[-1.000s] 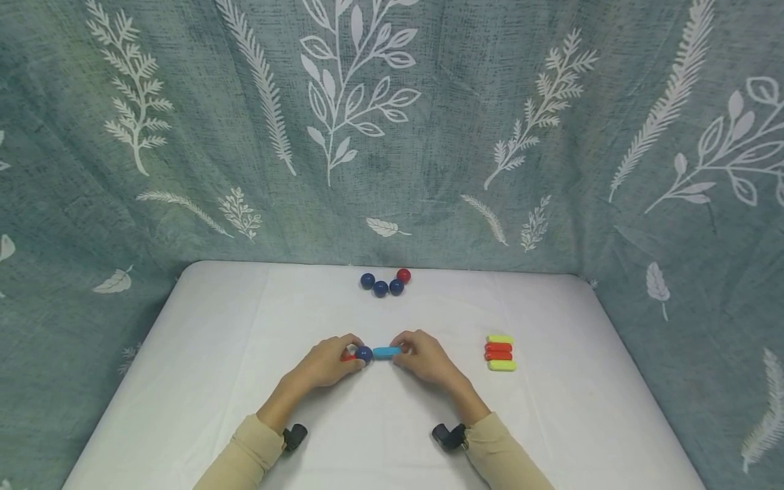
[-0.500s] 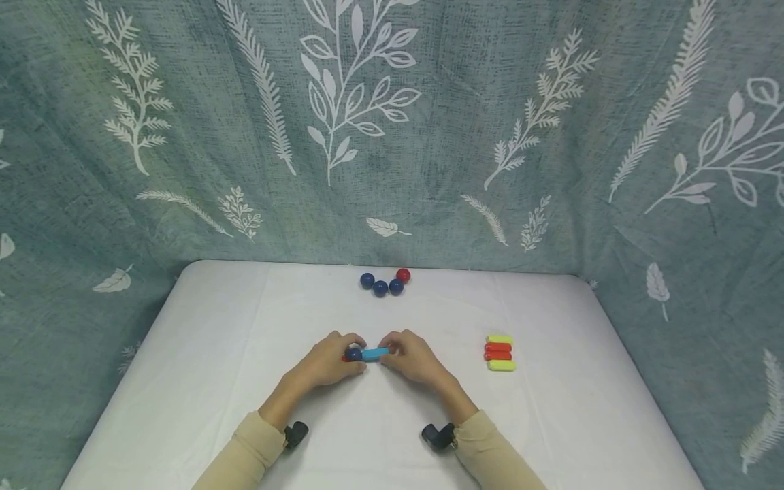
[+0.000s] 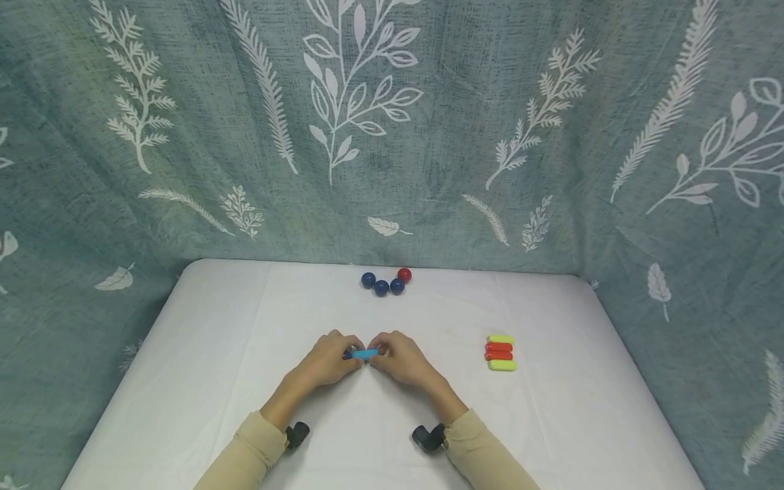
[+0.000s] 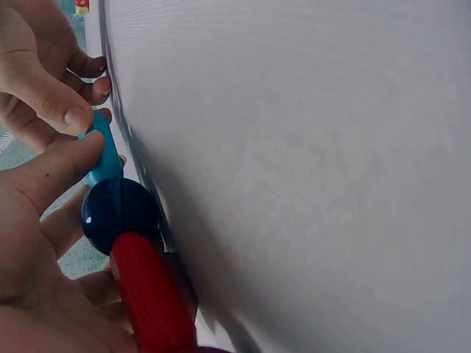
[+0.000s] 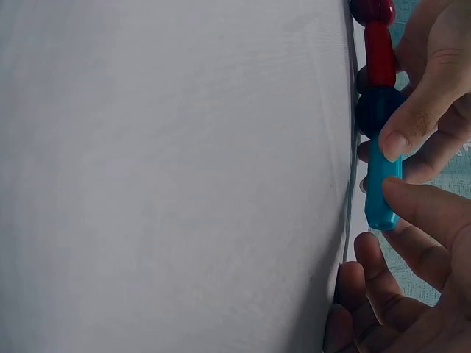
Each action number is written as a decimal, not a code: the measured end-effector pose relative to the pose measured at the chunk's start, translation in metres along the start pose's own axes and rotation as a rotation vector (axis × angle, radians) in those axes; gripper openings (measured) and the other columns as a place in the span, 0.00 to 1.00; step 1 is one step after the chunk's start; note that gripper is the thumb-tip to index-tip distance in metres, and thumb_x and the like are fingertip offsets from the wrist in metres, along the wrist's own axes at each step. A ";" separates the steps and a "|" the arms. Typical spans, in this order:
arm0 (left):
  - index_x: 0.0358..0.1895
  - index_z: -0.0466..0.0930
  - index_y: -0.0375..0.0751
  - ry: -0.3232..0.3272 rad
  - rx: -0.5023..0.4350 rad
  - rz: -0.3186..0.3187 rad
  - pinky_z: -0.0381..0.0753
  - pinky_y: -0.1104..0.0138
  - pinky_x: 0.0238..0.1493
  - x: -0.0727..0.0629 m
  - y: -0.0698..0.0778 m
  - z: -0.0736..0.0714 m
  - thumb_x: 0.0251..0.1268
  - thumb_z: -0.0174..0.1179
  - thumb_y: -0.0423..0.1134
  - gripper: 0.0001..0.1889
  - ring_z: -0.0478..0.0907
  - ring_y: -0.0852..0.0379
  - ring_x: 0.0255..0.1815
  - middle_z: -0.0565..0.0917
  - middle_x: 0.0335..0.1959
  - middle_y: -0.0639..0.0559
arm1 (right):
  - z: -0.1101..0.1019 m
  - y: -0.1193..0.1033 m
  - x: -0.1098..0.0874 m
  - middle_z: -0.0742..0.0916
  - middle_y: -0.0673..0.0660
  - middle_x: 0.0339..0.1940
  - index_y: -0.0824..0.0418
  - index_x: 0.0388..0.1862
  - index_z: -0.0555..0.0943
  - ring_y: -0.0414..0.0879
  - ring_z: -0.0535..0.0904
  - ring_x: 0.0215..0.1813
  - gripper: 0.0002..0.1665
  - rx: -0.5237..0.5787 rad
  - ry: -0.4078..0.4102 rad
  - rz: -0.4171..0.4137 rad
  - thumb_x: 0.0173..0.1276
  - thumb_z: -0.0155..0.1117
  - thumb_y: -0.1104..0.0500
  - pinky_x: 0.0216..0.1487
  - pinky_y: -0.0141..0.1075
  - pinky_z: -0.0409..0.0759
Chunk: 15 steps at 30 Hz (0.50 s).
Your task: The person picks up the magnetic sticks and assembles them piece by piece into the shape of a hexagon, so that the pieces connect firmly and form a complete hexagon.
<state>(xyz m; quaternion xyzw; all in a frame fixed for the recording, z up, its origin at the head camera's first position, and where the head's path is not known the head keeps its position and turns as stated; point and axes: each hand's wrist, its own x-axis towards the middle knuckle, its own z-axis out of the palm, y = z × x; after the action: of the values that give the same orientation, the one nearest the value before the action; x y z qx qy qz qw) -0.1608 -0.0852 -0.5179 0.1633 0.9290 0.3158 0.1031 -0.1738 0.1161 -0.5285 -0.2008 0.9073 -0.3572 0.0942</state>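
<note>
A light blue rod (image 3: 365, 354) stands end-on against a dark blue ball (image 5: 380, 112), and a red rod (image 5: 380, 54) joins that ball's other side. Beyond it, a red ball (image 5: 374, 10) caps the row in the right wrist view. My left hand (image 3: 331, 358) pinches the light blue rod near the dark blue ball, thumb on top, while the red rod runs back under its palm. My right hand (image 3: 401, 358) pinches the same rod by its free end. Both thumbs lie close together along it.
Three dark blue balls (image 3: 381, 288) and one red ball (image 3: 404, 275) rest near the back edge of the white table (image 3: 245, 299). To the right, yellow-green rods (image 3: 502, 365) and red rods (image 3: 499, 355) lie side by side in a stack.
My right hand has moved left with the light blue rod, whose end now meets the dark blue ball. My left hand's fingertips have gone from the ball onto that rod.
</note>
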 end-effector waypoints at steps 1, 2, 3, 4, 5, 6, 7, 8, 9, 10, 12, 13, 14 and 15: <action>0.47 0.85 0.48 0.001 0.000 -0.001 0.72 0.58 0.38 0.000 0.000 0.000 0.64 0.69 0.42 0.10 0.69 0.54 0.37 0.75 0.36 0.52 | 0.000 0.000 0.000 0.80 0.47 0.33 0.55 0.46 0.86 0.41 0.73 0.32 0.10 0.000 0.000 -0.001 0.65 0.70 0.58 0.34 0.36 0.73; 0.47 0.85 0.48 0.001 0.001 -0.001 0.72 0.58 0.38 0.000 0.000 0.000 0.64 0.69 0.42 0.10 0.69 0.54 0.36 0.75 0.36 0.52 | 0.000 0.000 0.001 0.80 0.47 0.33 0.55 0.46 0.86 0.41 0.73 0.33 0.10 0.000 -0.001 -0.003 0.66 0.70 0.57 0.34 0.36 0.74; 0.47 0.86 0.48 0.002 0.001 -0.001 0.72 0.58 0.38 0.000 -0.001 0.000 0.64 0.69 0.42 0.10 0.69 0.54 0.36 0.75 0.35 0.52 | 0.000 0.000 0.001 0.80 0.47 0.33 0.55 0.46 0.86 0.42 0.73 0.33 0.10 0.000 -0.004 -0.005 0.66 0.70 0.57 0.34 0.36 0.74; 0.47 0.86 0.48 0.003 0.001 0.000 0.71 0.58 0.38 0.000 -0.001 0.000 0.64 0.69 0.42 0.10 0.69 0.54 0.36 0.75 0.35 0.52 | 0.000 0.001 0.001 0.80 0.46 0.33 0.55 0.46 0.86 0.41 0.74 0.33 0.10 -0.002 -0.008 -0.007 0.66 0.70 0.57 0.34 0.36 0.74; 0.47 0.86 0.48 0.005 0.001 0.001 0.72 0.58 0.38 0.000 -0.002 0.000 0.64 0.69 0.42 0.10 0.69 0.54 0.36 0.75 0.35 0.52 | -0.001 0.002 0.002 0.80 0.46 0.34 0.54 0.46 0.86 0.41 0.74 0.34 0.10 0.001 -0.012 -0.008 0.66 0.70 0.56 0.35 0.37 0.74; 0.47 0.86 0.48 0.006 0.000 0.002 0.72 0.58 0.38 0.001 -0.003 0.000 0.64 0.69 0.42 0.10 0.69 0.53 0.36 0.75 0.35 0.51 | -0.001 0.003 0.002 0.80 0.46 0.34 0.54 0.47 0.85 0.41 0.74 0.34 0.10 0.006 -0.016 -0.011 0.66 0.70 0.56 0.35 0.36 0.74; 0.47 0.86 0.48 0.005 -0.003 0.002 0.72 0.58 0.38 0.001 -0.003 0.001 0.64 0.68 0.42 0.10 0.69 0.53 0.36 0.76 0.36 0.51 | -0.002 0.005 0.003 0.81 0.46 0.34 0.54 0.47 0.85 0.41 0.74 0.34 0.11 0.014 -0.020 -0.011 0.67 0.70 0.56 0.35 0.37 0.74; 0.48 0.85 0.48 0.005 -0.002 0.002 0.72 0.58 0.39 0.001 -0.004 0.001 0.64 0.68 0.42 0.10 0.70 0.53 0.37 0.76 0.36 0.51 | -0.004 0.006 0.004 0.81 0.46 0.35 0.54 0.48 0.85 0.42 0.74 0.35 0.11 0.024 -0.020 -0.010 0.67 0.70 0.56 0.35 0.37 0.74; 0.48 0.85 0.48 0.004 -0.002 0.002 0.72 0.57 0.39 0.001 -0.004 0.001 0.64 0.68 0.42 0.11 0.70 0.53 0.37 0.76 0.37 0.51 | -0.006 0.008 0.005 0.81 0.47 0.35 0.53 0.48 0.85 0.42 0.75 0.35 0.11 0.035 -0.017 -0.004 0.67 0.70 0.55 0.36 0.37 0.75; 0.48 0.85 0.48 0.002 -0.002 0.001 0.72 0.57 0.40 0.001 -0.005 0.002 0.65 0.68 0.42 0.11 0.70 0.53 0.38 0.76 0.37 0.51 | -0.008 0.010 0.006 0.81 0.47 0.35 0.53 0.49 0.85 0.43 0.75 0.35 0.11 0.046 -0.010 0.005 0.68 0.69 0.55 0.36 0.38 0.75; 0.49 0.85 0.48 -0.001 0.000 0.001 0.73 0.57 0.40 0.002 -0.005 0.002 0.65 0.68 0.42 0.11 0.71 0.53 0.38 0.77 0.38 0.51 | -0.013 0.015 0.009 0.81 0.47 0.36 0.53 0.49 0.85 0.43 0.75 0.35 0.11 0.063 0.021 0.030 0.69 0.68 0.54 0.36 0.38 0.75; 0.49 0.85 0.48 0.000 0.002 0.001 0.73 0.57 0.41 0.002 -0.005 0.002 0.65 0.68 0.43 0.11 0.71 0.53 0.38 0.77 0.38 0.51 | -0.016 0.017 0.012 0.81 0.48 0.36 0.53 0.49 0.85 0.43 0.75 0.36 0.11 0.069 0.043 0.049 0.70 0.67 0.54 0.36 0.38 0.76; 0.49 0.85 0.48 0.002 0.005 0.001 0.74 0.56 0.41 0.002 -0.005 0.002 0.65 0.67 0.43 0.11 0.71 0.54 0.38 0.77 0.38 0.51 | -0.019 0.019 0.015 0.81 0.48 0.36 0.53 0.49 0.85 0.43 0.76 0.36 0.11 0.071 0.072 0.062 0.70 0.67 0.54 0.37 0.39 0.76; 0.49 0.86 0.48 0.005 0.006 0.001 0.74 0.56 0.42 0.002 -0.005 0.002 0.65 0.67 0.43 0.11 0.72 0.54 0.38 0.78 0.38 0.51 | -0.022 0.022 0.018 0.82 0.49 0.37 0.53 0.49 0.85 0.43 0.76 0.37 0.10 0.076 0.105 0.074 0.70 0.67 0.54 0.38 0.39 0.76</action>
<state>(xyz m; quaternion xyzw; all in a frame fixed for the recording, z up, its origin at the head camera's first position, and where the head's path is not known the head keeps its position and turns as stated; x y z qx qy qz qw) -0.1628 -0.0867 -0.5226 0.1631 0.9300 0.3136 0.1004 -0.2040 0.1364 -0.5278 -0.1445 0.9036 -0.3976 0.0671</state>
